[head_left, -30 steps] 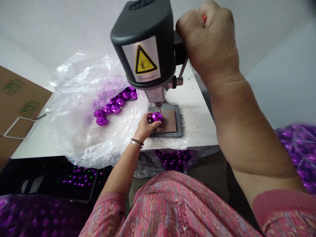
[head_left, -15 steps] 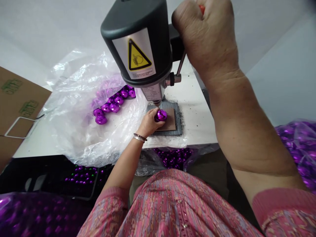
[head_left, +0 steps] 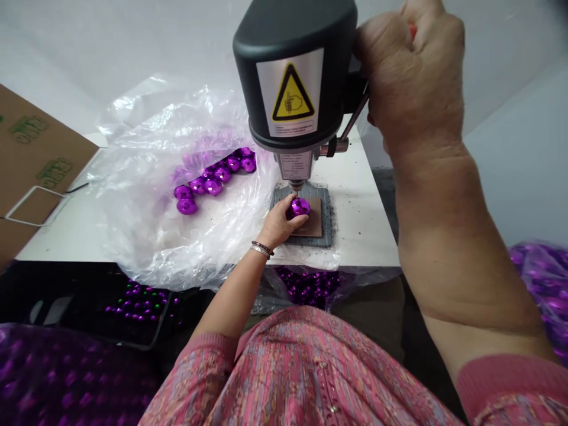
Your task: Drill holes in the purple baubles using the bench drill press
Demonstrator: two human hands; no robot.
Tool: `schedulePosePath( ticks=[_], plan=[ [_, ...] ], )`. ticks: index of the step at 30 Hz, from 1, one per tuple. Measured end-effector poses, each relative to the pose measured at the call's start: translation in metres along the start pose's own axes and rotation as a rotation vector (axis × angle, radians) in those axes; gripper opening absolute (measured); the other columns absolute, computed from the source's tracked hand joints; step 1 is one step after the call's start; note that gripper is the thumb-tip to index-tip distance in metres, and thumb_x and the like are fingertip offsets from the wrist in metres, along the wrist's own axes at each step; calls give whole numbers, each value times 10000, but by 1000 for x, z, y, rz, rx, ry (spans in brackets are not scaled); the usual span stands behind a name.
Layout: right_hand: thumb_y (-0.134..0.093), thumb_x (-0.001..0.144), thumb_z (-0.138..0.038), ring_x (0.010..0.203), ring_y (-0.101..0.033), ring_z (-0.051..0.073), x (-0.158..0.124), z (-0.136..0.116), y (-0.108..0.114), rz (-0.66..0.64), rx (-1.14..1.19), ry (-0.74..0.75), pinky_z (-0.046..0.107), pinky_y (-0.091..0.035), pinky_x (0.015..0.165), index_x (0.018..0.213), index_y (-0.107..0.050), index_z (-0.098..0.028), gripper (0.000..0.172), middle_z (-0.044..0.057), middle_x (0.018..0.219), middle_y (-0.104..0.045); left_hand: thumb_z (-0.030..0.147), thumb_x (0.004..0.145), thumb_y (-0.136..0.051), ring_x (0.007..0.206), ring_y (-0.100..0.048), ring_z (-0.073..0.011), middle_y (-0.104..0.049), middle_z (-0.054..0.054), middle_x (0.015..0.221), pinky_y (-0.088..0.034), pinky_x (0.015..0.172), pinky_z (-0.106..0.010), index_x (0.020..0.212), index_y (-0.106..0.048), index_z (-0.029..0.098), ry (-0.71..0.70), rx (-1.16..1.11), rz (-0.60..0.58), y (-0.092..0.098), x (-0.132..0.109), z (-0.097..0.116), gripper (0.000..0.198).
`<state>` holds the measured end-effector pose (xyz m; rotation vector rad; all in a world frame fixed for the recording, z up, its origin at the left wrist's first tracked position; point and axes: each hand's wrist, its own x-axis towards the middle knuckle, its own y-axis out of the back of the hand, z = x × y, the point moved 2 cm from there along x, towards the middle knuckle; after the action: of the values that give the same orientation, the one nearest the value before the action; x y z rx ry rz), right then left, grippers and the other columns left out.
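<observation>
A small bench drill (head_left: 295, 77) with a dark head and a yellow warning sticker stands on a white table (head_left: 368, 219). My left hand (head_left: 280, 223) grips a shiny purple faceted bead (head_left: 299, 207) and holds it on a brown pad over the grey base plate (head_left: 326, 216), right under the drill tip. My right hand (head_left: 415, 77) is closed in a fist round the drill's feed lever, whose red knob shows between the fingers at the top.
A row of several purple beads (head_left: 213, 180) lies on crumpled clear plastic (head_left: 146, 201) to the left. A cardboard box (head_left: 31, 160) sits at the far left. More purple beads fill a bag under the table edge (head_left: 306, 287), a black tray (head_left: 139, 307) and bags at both lower corners.
My left hand has slid the bead right, under the drill tip, and closed tighter on it. My right hand stays clenched on the lever. The view has shifted left.
</observation>
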<state>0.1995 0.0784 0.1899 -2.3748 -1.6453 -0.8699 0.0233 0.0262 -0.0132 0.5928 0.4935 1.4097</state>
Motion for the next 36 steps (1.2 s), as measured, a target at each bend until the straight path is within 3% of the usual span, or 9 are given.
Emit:
schedulePosePath(
  ticks=[6,11,15,21,24,28,36],
  plan=[
    [-491,870,-243,597,-222,9,-38,1,15,-26,-55,301,189,-269,622,702,-295,-182,264,-68,631,-241,299,752,-761,1123,-638,-236,-688,-86,1254,-484,997,-336,1368,-569,163,55,-28,-23,1,0,2,660],
    [-500,869,-290,629,-380,16,-90,13,27,33,-324,518,192,-365,649,778,-451,-168,160,-48,701,-412,305,761,-752,1113,-640,-229,-694,-77,1241,-483,987,-320,1370,-570,156,43,-43,-26,1,-1,0,652],
    [-503,857,-285,637,-474,61,-111,27,26,93,-415,529,220,-424,642,796,-492,-188,115,-18,710,-483,311,765,-748,1072,-647,-222,-712,-49,1182,-494,957,-311,1343,-592,175,41,-46,-32,1,-1,2,614],
    [-457,883,-338,670,-537,98,-120,39,21,133,-502,486,253,-458,659,836,-520,-216,146,2,715,-522,287,774,-732,1070,-646,-219,-695,-79,1218,-484,968,-321,1369,-554,145,10,-95,-52,-1,0,-1,637],
    [-454,892,-298,681,-559,97,-124,42,19,157,-502,564,247,-460,655,867,-547,-215,127,1,742,-569,298,783,-724,1077,-643,-223,-694,-81,1216,-482,973,-331,1362,-554,153,8,-102,-64,-1,0,-2,621],
    [-485,873,-216,666,-554,85,-128,46,16,209,-439,685,226,-451,649,888,-563,-204,80,-8,743,-592,302,774,-736,1079,-643,-227,-696,-79,1207,-479,974,-326,1342,-571,162,17,-70,-43,1,-2,1,608],
    [-487,851,-213,649,-548,110,-134,56,6,318,-429,659,244,-445,631,879,-551,-199,71,10,718,-562,331,789,-718,1086,-651,-248,-696,-80,1213,-490,971,-349,1351,-560,189,12,-25,-57,1,-3,1,600]
  ],
)
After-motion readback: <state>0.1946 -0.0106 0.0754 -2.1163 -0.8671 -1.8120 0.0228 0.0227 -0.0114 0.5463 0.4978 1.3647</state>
